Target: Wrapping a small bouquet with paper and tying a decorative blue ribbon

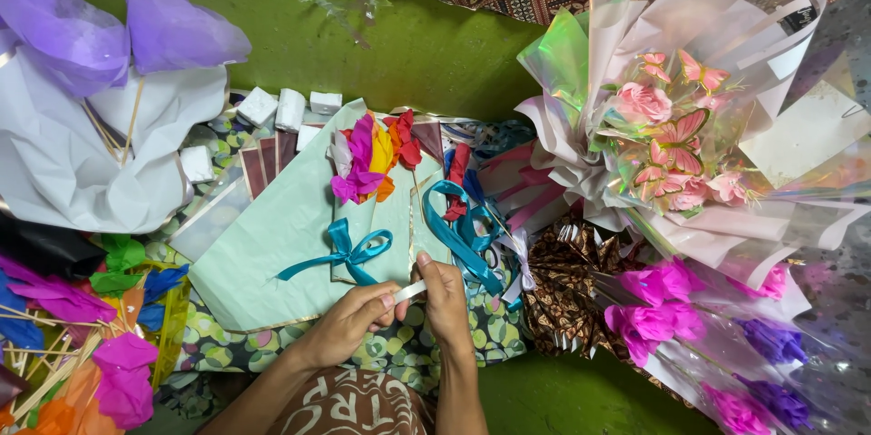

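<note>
Both hands, left hand (349, 317) and right hand (445, 294), pinched a white tape strip (410, 291) taut at six o'clock of the teal bow (349, 252), keeping it unstuck.

Matt mint paper wrap (272, 244), glossy satin teal ribbon bow (349, 252), iridescent cellophane bouquet wrap (581, 63), crinkled tissue flowers (372, 158).

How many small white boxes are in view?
4: three in a row above the pale green wrap, one lower left. More may be hidden.
</note>
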